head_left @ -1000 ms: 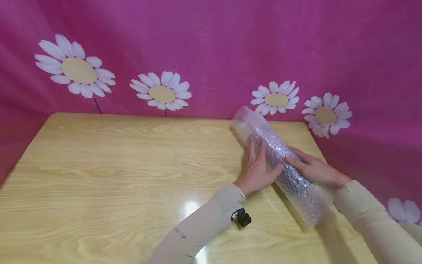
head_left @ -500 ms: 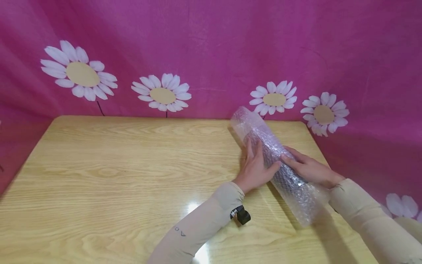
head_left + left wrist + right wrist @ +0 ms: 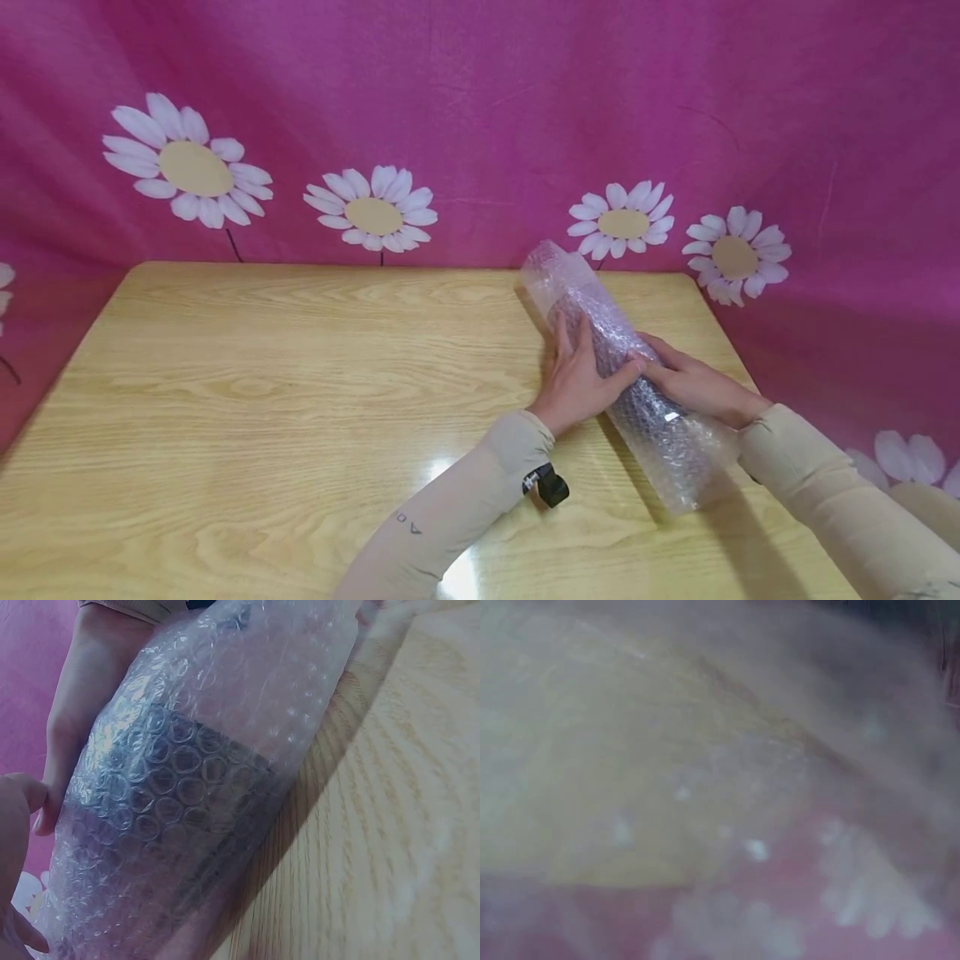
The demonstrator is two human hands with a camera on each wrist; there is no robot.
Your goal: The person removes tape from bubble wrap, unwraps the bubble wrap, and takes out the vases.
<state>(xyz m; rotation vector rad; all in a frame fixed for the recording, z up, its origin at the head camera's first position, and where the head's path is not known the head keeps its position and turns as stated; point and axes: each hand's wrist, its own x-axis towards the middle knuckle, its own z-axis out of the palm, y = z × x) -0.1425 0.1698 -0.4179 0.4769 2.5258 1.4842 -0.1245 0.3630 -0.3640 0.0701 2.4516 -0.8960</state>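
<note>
A long roll of clear bubble wrap (image 3: 660, 433) lies slantwise on the right side of the table, its far end near the back edge. Something dark with a straight edge shows through the plastic in the left wrist view, its kind hidden by the bubbles. My left hand (image 3: 577, 383) holds the roll's left side, thumb reaching over the top and fingers spread along it. From the other side my right hand (image 3: 701, 385) grips it, thumb on top close to the left thumb and fingers behind. In the right wrist view the bubble wrap (image 3: 630, 750) appears as a blur.
The light wood table (image 3: 262, 400) extends left and forward of the roll. A pink cloth (image 3: 487, 108) with white daisies hangs behind the table and along its sides. A black strap-like piece (image 3: 552, 487) sits under the left sleeve.
The right hand has shifted slightly left, its thumb now meeting the left thumb over the roll. The roll's near end has swung a little left. The head view has shifted slightly.
</note>
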